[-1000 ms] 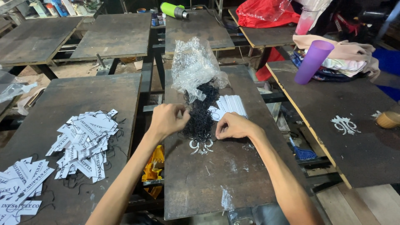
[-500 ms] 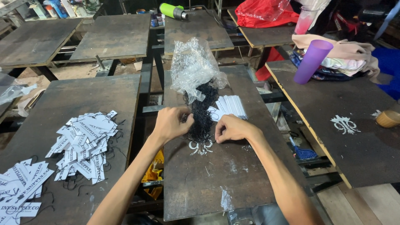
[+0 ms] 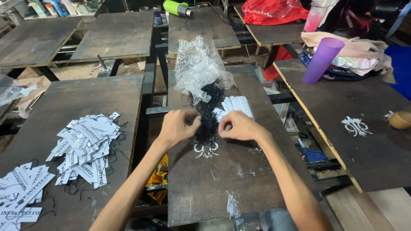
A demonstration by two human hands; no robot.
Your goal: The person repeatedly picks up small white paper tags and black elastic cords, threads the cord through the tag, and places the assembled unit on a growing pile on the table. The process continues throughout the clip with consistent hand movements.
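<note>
On the dark board (image 3: 222, 179) in front of me lies a heap of black strings (image 3: 209, 112) spilling out of a crumpled clear plastic bag (image 3: 198, 65). My left hand (image 3: 177, 127) has its fingers pinched together at the left edge of the heap. My right hand (image 3: 239, 125) is curled at the heap's right edge, fingers closed on strands. A stack of white paper tags (image 3: 236, 105) lies just behind my right hand. What each hand pinches is too small to make out clearly.
A pile of white printed tags with black strings (image 3: 85, 143) covers the left board, more tags (image 3: 19, 194) at the lower left. A purple cup (image 3: 322, 60) and folded cloth (image 3: 364, 55) sit on the right board. Gaps separate the boards.
Both hands stay at the string heap; the fingers have shifted slightly, and the view has moved a little closer.
</note>
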